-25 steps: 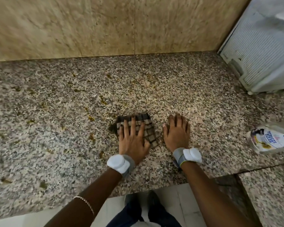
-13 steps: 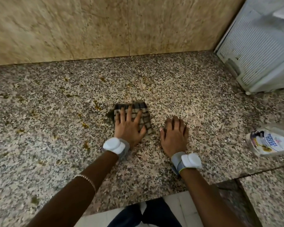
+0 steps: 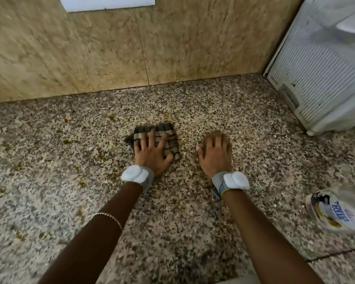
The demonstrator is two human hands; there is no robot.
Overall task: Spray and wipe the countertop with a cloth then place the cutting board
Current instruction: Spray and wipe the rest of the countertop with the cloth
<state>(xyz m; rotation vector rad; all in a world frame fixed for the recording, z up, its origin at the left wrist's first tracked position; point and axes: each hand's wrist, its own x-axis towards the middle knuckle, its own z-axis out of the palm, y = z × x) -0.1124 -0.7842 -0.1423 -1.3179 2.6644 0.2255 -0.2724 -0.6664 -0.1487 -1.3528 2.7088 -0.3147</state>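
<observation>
Left hand (image 3: 152,155) lies flat on the folded checked cloth (image 3: 169,140), fingers spread and straight, pressing it onto the speckled countertop (image 3: 193,218) at mid-counter, near the wall. Right hand (image 3: 214,158) rests palm down on bare stone just beside the cloth, fingers straight, holding nothing. Yellow-brown spots (image 3: 100,153) lie left of the cloth. 1 labelled bottle (image 3: 340,214) lies at far right. A white ribbed panel (image 3: 324,78) stands in the right rear corner.

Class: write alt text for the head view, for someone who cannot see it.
A person's left hand presses a checked cloth on a speckled countertop; the right hand rests flat beside it. Yellowish stains lie to the left.
</observation>
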